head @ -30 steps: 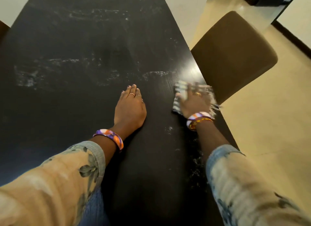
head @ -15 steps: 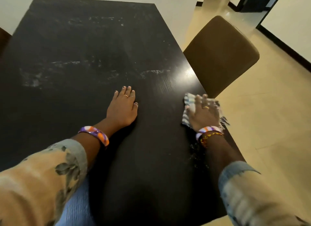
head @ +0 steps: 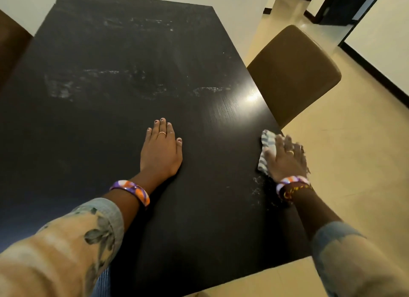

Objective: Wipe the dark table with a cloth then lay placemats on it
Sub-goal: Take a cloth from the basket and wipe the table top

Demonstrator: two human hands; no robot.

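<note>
Sleeves: patterned sleeves (head: 66,241) fill the near corners, one to each forearm.
Near smears: whitish flecks (head: 256,190) lie on the dark table (head: 199,230) just left of the right wrist, near the right edge. By the look of them they are not yet wiped.
Right hand: the right hand (head: 285,161) lies on the striped cloth (head: 267,150), fingers spread and fairly straight, pressing it flat against the table top at the right edge. It does not grip the cloth. Its outline is blurred, so the fingertips are hard to read.
Cloth: mostly under the palm, with a pale bunched part showing to the left and far side of the fingers. Whether any of it hangs past the edge I cannot tell.
Left hand: the left hand (head: 162,150) rests flat and empty near the middle of the table, fingers straight and together, well apart from the cloth.
Far smears: streaks (head: 137,79) cross the far half of the top.
Chair: a brown chair (head: 294,73) stands beyond the right edge, far of the cloth.
Placemats: none in view.
Risk: pressed only by flat fingers so near the edge, the cloth could slide off to the floor on an outward stroke. Short strokes might also skip the far streaks.
</note>
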